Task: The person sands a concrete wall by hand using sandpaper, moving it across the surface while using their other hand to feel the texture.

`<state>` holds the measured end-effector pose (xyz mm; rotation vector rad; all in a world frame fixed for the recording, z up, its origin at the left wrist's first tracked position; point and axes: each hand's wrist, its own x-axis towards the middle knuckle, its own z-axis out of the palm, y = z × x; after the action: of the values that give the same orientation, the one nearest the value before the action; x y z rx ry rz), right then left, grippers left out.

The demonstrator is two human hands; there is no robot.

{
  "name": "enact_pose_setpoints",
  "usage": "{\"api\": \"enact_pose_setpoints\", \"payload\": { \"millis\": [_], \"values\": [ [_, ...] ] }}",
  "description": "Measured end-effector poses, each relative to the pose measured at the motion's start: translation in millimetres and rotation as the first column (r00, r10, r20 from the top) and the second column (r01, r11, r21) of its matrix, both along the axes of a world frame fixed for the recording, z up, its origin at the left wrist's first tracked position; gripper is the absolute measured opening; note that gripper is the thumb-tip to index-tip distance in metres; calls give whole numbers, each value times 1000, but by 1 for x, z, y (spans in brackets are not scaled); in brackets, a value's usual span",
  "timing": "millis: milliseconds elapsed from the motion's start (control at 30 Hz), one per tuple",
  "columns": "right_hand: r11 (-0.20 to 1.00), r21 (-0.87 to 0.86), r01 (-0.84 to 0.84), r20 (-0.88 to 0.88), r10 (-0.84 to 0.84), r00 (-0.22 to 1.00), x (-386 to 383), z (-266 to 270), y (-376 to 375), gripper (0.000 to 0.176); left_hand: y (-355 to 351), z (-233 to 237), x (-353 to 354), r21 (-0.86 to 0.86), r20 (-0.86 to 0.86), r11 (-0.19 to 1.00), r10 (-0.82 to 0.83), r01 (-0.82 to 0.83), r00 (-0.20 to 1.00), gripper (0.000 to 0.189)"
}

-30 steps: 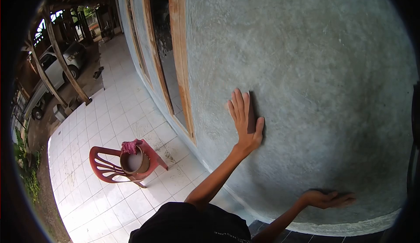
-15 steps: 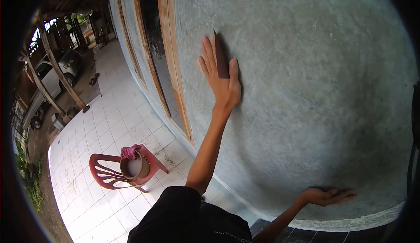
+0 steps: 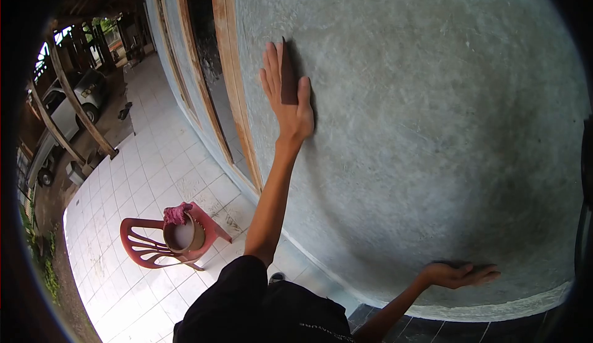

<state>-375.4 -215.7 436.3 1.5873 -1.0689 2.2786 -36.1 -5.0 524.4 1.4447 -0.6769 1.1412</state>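
My left hand point(image 3: 291, 113) is stretched up and pressed flat on the rough grey plaster wall point(image 3: 432, 127). It holds a dark brown sheet of sandpaper point(image 3: 288, 78) against the wall, between thumb and fingers. The sheet lies just right of the wooden window frame point(image 3: 226, 77). My right hand point(image 3: 460, 275) rests low on the same wall with its fingers spread, and it holds nothing.
On the white tiled floor point(image 3: 154, 164) to the left, a red plastic chair point(image 3: 141, 245) carries a round bucket point(image 3: 183, 235) with a pink cloth point(image 3: 176, 213) on its rim. Slanted wooden posts point(image 3: 77, 105) and a parked car point(image 3: 65, 111) are farther off.
My left hand has slid the sandpaper up the wall and to the left, towards the window frame. My right hand has stayed where it was on the wall.
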Motion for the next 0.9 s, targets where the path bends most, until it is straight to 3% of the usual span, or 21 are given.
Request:
{"api": "enact_pose_setpoints", "payload": {
  "millis": [67, 133, 267, 367, 433, 500, 700, 800, 900],
  "values": [
    [1000, 4, -9, 5, 9, 1000, 0, -1, 1, 53, 12, 11, 44, -144, -192, 987, -98, 71, 976, 68],
    [1000, 1, -19, 20, 19, 1000, 2, 1, 2, 51, 7, 2, 41, -154, -161, 985, -99, 74, 982, 69],
    [997, -37, -61, 58, 63, 996, 7, 5, 6, 50, -29, -60, -45, -64, -123, 998, -37, 29, 992, 69],
    [999, -3, -36, 33, 36, 999, 3, 0, 2, 49, -60, -132, -106, 48, -70, 992, -112, 115, 991, 70],
    [999, -24, -32, 22, 33, 999, 2, 0, 1, 49, -65, -145, -117, 90, -76, 987, -124, 131, 989, 70],
    [999, -23, -32, 23, 33, 999, 1, -2, 0, 49, -59, -134, -94, 147, 37, 989, -23, 18, 999, 72],
    [1000, 3, -28, 12, 28, 1000, 1, -2, 1, 49, -12, 16, -13, -80, -61, 994, -78, 73, 995, 64],
    [999, 5, -46, 23, 46, 999, 1, 1, 3, 51, -23, 10, -31, -61, -68, 998, -31, 27, 997, 64],
    [997, -14, -71, 28, 71, 997, 3, 1, 4, 52, -52, -47, -86, 32, -20, 999, -24, 25, 1000, 67]
  ]
}}
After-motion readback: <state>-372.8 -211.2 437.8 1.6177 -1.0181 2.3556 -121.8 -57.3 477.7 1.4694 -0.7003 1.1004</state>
